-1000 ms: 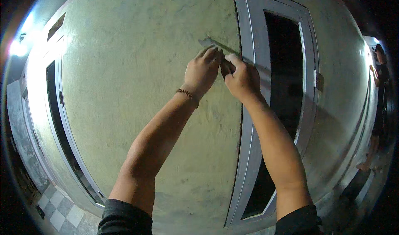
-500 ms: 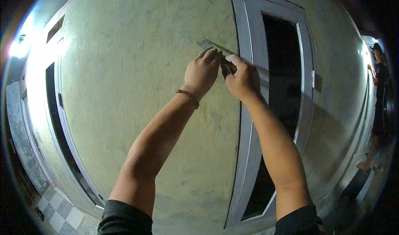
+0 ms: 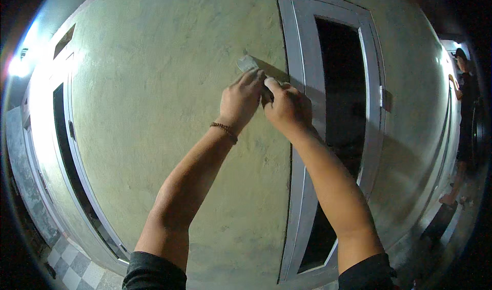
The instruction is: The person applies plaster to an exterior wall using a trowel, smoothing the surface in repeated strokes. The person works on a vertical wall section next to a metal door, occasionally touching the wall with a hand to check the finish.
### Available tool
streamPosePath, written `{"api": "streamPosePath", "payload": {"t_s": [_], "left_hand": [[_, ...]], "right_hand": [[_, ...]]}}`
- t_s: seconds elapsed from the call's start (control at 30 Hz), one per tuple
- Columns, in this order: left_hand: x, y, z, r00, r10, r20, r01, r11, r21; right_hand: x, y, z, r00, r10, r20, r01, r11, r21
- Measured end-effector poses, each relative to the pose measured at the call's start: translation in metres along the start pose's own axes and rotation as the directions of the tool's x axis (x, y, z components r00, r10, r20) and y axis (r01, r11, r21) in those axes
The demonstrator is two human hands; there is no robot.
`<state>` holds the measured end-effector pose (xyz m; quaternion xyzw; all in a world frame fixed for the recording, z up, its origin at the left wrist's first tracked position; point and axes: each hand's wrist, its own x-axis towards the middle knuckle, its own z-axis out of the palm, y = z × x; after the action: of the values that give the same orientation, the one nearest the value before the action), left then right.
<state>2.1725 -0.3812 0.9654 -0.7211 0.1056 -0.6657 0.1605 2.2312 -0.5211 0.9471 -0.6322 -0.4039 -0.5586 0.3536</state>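
Note:
Both arms reach up to the yellow-green wall [image 3: 154, 110], left of a grey framed door. A putty knife [image 3: 247, 63] lies with its flat blade at the wall, and its shadow falls to the right. My left hand [image 3: 238, 101], with a beaded bracelet at the wrist, closes its fingers at the base of the blade. Beside it, my right hand [image 3: 288, 109] is wrapped around the handle, which is mostly hidden, with the thumb lying along the top. The wall surface is uneven, with patchy marks.
The grey door [image 3: 301, 136] with a dark glass panel stands just right of my hands. A second door [image 3: 77, 151] is at the left, above checkered floor tiles [image 3: 77, 264]. Far right, a person in dark clothes [image 3: 464, 100] stands by the wall. Bright light comes from the left.
Both hands have moved slightly down and left in view, as has the door. The putty knife's blade has turned, showing more of its flat face.

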Motion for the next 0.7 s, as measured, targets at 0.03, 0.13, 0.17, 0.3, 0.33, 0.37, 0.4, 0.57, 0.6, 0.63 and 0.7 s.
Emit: {"api": "streamPosePath", "payload": {"t_s": [0.03,0.13,0.17,0.3,0.33,0.37,0.4,0.57,0.6,0.63,0.7], "left_hand": [[0.002,-0.002,0.002,0.999,0.015,-0.050,-0.015,1.000,-0.003],[0.006,-0.008,0.010,0.987,-0.015,-0.161,0.002,0.997,-0.078],[-0.001,-0.005,0.012,0.995,-0.074,-0.068,0.065,0.990,-0.122],[-0.063,0.025,0.011,0.998,-0.026,0.053,0.033,0.991,-0.132],[-0.083,0.036,0.008,0.996,0.051,0.072,-0.042,0.992,-0.123],[-0.101,0.045,0.004,0.977,0.074,0.199,-0.039,0.984,-0.173],[-0.113,0.051,0.000,0.968,0.133,0.210,-0.095,0.979,-0.182],[-0.087,0.021,0.001,0.969,0.026,0.245,-0.018,0.999,-0.035],[-0.073,0.007,0.005,0.976,0.011,0.219,-0.014,1.000,0.014],[-0.063,-0.002,0.008,0.981,-0.003,0.195,-0.010,0.998,0.063],[-0.057,-0.013,0.012,0.979,0.045,0.197,-0.074,0.987,0.140]], "right_hand": [[0.002,0.000,0.002,1.000,-0.018,0.001,0.018,1.000,-0.013],[0.010,0.000,0.009,1.000,-0.023,0.016,0.024,0.998,-0.052],[0.004,-0.001,0.009,0.999,-0.017,0.036,0.019,0.998,-0.054],[-0.075,0.005,-0.001,0.997,-0.079,-0.005,0.079,0.997,-0.007],[-0.102,0.007,-0.006,0.996,-0.037,0.086,0.040,0.998,-0.039],[-0.127,0.010,-0.009,0.999,-0.040,0.021,0.040,0.999,-0.012],[-0.142,0.018,-0.009,0.994,0.039,0.102,-0.038,0.999,-0.009],[-0.100,0.058,0.000,0.987,0.030,-0.156,-0.030,1.000,0.004],[-0.073,0.060,-0.003,0.972,0.014,-0.233,-0.013,1.000,0.008],[-0.045,0.057,-0.008,0.983,0.070,-0.172,-0.068,0.998,0.019],[0.005,0.044,-0.024,0.987,0.087,-0.138,-0.083,0.996,0.031]]}}
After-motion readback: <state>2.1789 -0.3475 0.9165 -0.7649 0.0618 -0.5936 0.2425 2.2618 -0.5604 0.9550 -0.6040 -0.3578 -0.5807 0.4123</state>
